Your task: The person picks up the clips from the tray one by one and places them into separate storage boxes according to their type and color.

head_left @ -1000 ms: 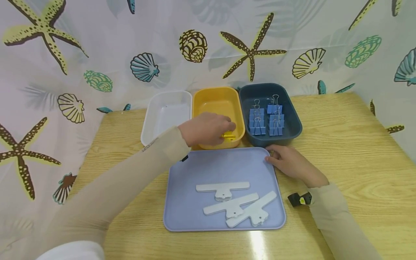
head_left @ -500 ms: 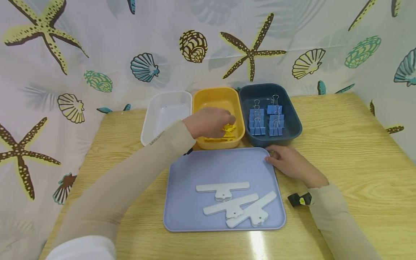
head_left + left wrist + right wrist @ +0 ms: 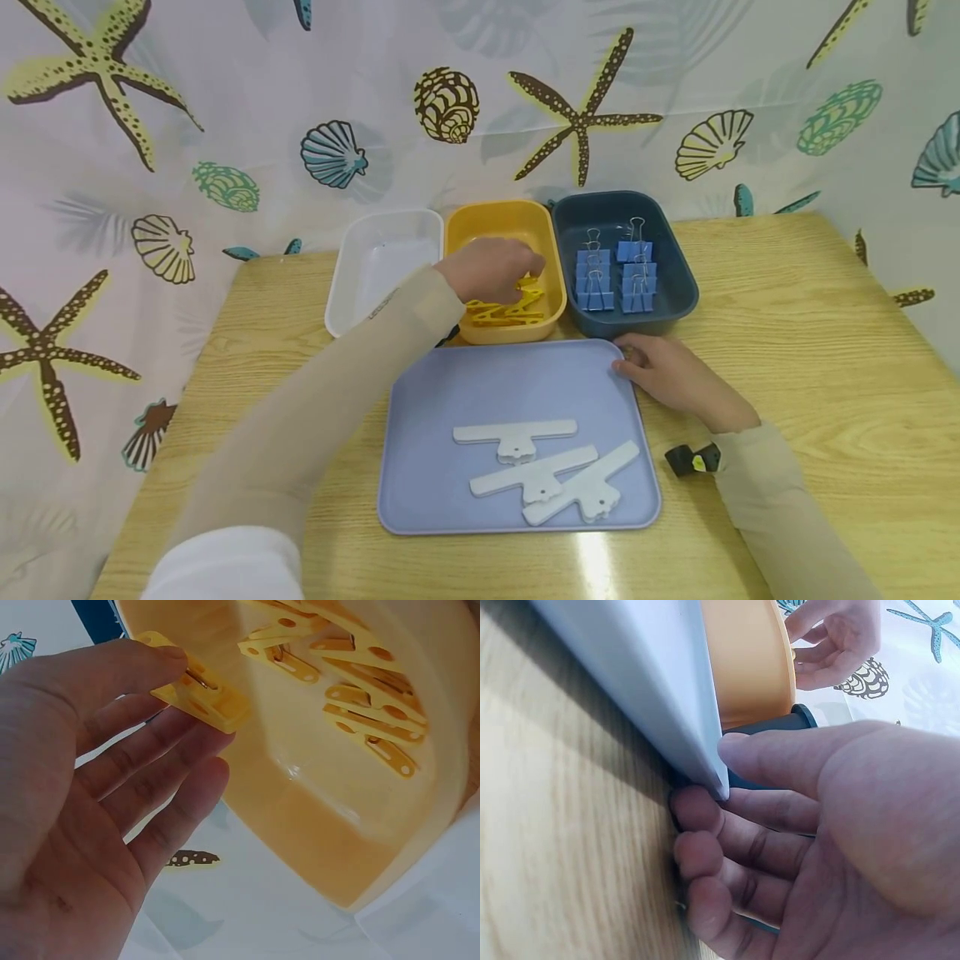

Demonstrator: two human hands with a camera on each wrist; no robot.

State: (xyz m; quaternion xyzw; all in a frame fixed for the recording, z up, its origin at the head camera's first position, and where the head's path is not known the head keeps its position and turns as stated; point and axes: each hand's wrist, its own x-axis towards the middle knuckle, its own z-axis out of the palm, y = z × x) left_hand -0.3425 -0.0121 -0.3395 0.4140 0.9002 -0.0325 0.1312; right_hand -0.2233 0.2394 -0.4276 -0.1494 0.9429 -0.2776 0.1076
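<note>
My left hand [image 3: 491, 268] is over the yellow bin [image 3: 498, 218]. In the left wrist view it pinches a yellow clothespin [image 3: 214, 705] between thumb and fingers, close to the bin's wall. Several more yellow clothespins [image 3: 375, 712] lie on the bin's floor, some overlapping. At the far right corner of the lavender tray [image 3: 510, 383], my right hand [image 3: 667, 371] grips the rim. The right wrist view shows its thumb against the rim and the other fingers curled beneath the edge. Three white wide-jawed clips [image 3: 517, 433] lie on the tray's near half, two of them overlapping.
A white bin [image 3: 386, 254] stands left of the yellow one. To its right, a dark blue bin [image 3: 678, 304] holds two rows of blue binder clips [image 3: 594, 275]. All stand on a wooden table [image 3: 810, 333], against a shell-printed cloth [image 3: 525, 50].
My left hand has risen and shifted toward the back of the yellow bin, exposing more clothespins beneath it. My right hand keeps its place at the tray corner.
</note>
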